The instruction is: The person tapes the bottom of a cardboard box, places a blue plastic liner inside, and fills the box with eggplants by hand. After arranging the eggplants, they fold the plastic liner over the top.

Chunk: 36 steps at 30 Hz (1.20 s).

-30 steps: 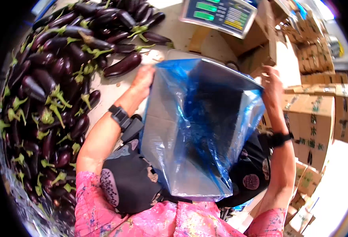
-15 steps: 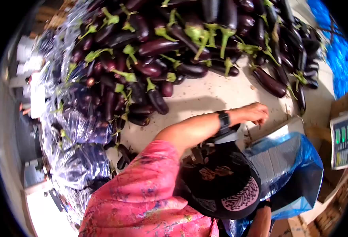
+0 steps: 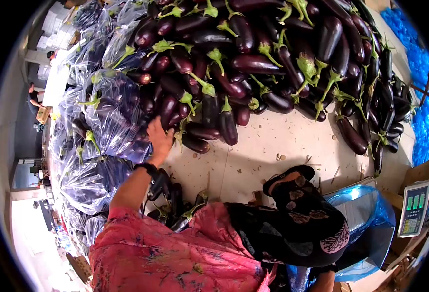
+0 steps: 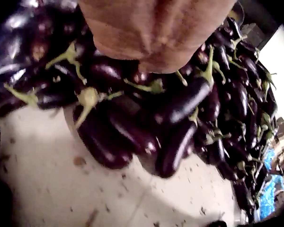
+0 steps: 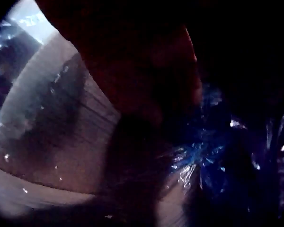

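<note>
My left hand reaches to the left end of a big heap of eggplants, fingers extended at the purple fruit. In the left wrist view, the back of this hand covers part of the eggplants, which are dark and glossy with green stems. A box lined with a blue plastic bag stands at my right side. My right hand, dark in its wrist view, is at the box, its fingers gripping bunched blue plastic. In the head view, my leg hides that hand.
Clear plastic bags packed with eggplants line the left side. A scale display with green digits stands at the right, near cardboard. Blue plastic sheeting lies at the far right. More eggplants lie by my left forearm.
My left hand let go of the bag's rim and swung left across the floor to the eggplant heap. My head and body turned left, so the lined box now appears at the right.
</note>
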Each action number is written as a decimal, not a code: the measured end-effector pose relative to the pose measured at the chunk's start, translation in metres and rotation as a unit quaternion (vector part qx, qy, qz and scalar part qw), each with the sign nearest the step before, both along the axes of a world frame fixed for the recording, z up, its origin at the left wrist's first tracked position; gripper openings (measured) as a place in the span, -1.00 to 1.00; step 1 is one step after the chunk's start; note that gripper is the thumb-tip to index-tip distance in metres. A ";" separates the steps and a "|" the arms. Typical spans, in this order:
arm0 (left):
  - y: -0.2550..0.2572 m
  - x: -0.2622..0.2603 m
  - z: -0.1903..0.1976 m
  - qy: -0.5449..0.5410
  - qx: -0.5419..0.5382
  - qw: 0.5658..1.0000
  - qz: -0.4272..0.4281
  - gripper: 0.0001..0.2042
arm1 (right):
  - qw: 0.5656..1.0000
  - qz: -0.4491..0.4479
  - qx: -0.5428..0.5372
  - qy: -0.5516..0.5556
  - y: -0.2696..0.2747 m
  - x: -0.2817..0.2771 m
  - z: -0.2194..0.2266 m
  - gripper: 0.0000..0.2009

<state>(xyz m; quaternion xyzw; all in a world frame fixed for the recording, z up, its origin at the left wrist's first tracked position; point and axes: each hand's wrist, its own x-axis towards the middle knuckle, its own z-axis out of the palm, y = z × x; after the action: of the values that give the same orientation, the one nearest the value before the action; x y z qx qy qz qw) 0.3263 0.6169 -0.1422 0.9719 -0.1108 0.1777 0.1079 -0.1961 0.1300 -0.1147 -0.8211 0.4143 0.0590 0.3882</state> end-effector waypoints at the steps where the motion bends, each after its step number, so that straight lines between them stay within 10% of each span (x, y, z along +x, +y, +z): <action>1: 0.008 0.015 0.006 0.043 0.032 0.997 0.063 -0.28 | 0.999 -0.014 0.029 -0.032 -0.004 0.000 0.005 -0.73; 5: 0.043 0.057 -0.037 0.228 0.036 0.961 0.153 -0.18 | 0.984 -0.071 0.111 -0.120 -0.007 -0.003 0.016 -0.73; 9: 0.011 0.031 -0.043 0.262 -0.213 0.931 0.140 -0.38 | 0.971 -0.057 0.155 -0.170 -0.032 -0.007 0.046 -0.72; 12: 0.001 -0.009 0.018 0.423 -0.434 0.792 0.077 -0.48 | 0.998 0.030 0.047 -0.035 -0.042 -0.003 0.077 -0.71; 17: -0.047 -0.054 0.065 0.577 -0.688 0.432 0.082 -0.51 | 0.999 -0.016 0.011 -0.036 -0.031 0.035 0.155 -0.79; 24: -0.182 -0.091 0.131 0.716 -0.617 0.219 -0.243 -0.36 | 0.959 -0.181 -0.089 -0.198 0.024 0.100 0.231 -0.86; 26: -0.220 -0.109 0.156 0.740 -0.586 0.203 -0.262 -0.27 | 0.954 -0.194 0.028 -0.227 0.038 0.118 0.256 -0.80; 29: -0.300 -0.148 0.221 0.681 -0.498 0.312 -0.436 -0.10 | 0.914 -0.120 0.148 -0.358 0.047 0.143 0.273 -0.17; 34: -0.370 -0.174 0.296 0.500 -0.165 0.451 -0.720 -0.14 | 0.784 -0.294 0.300 -0.457 0.021 0.134 0.283 -0.36; 36: -0.373 -0.155 0.272 0.472 -0.228 0.443 -0.727 -0.39 | 0.747 -0.366 0.309 -0.462 0.005 0.111 0.286 -0.41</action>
<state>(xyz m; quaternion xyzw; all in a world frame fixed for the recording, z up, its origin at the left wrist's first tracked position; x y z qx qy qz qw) 0.1716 0.2436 0.1301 0.4088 -0.6646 -0.4331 0.4513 -0.0854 0.1353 0.1713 -0.3689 0.4124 -0.3495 0.7561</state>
